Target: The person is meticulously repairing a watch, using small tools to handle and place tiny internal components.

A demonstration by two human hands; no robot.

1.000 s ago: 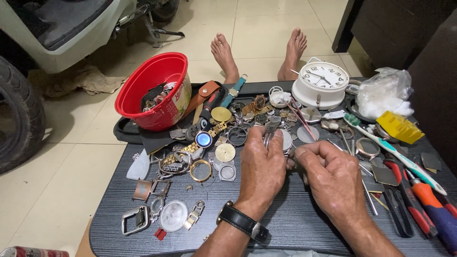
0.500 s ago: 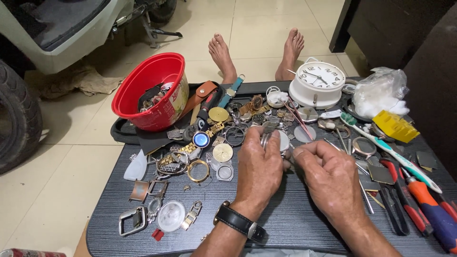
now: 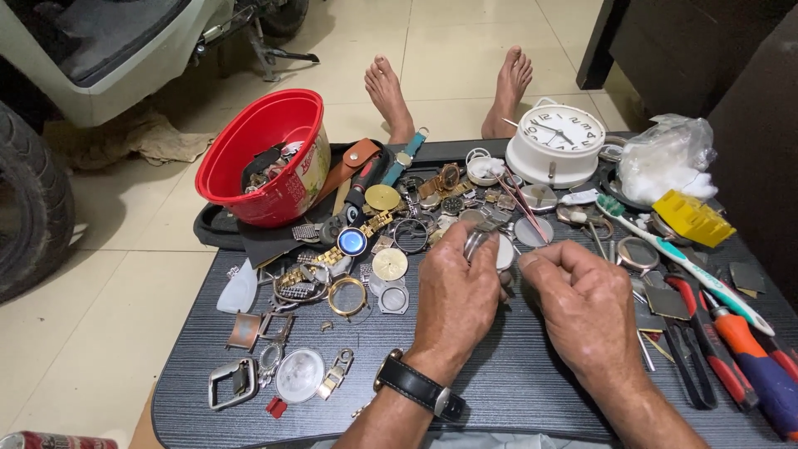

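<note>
My left hand (image 3: 453,295) is over the middle of a low dark table (image 3: 515,391), fingers closed around a small round silver watch case (image 3: 478,239) that sticks up between thumb and fingers. A black wristwatch (image 3: 416,387) is on that wrist. My right hand (image 3: 582,303) is just to the right, fingertips pinched together close to the case; whatever it pinches is too small to see. Loose watch parts lie beyond both hands: a gold ring bezel (image 3: 347,296), a round dial (image 3: 389,264), a blue-faced watch (image 3: 352,241).
A red plastic bowl (image 3: 258,158) with parts stands at the back left. A white alarm clock (image 3: 555,143), a plastic bag (image 3: 665,158), a toothbrush (image 3: 682,262) and red-handled tools (image 3: 740,349) fill the right. My bare feet (image 3: 449,91) rest on the tiled floor beyond.
Both hands have stayed over the table's middle. The left hand has lifted the silver case slightly, and the right fingertips have closed in toward it.
</note>
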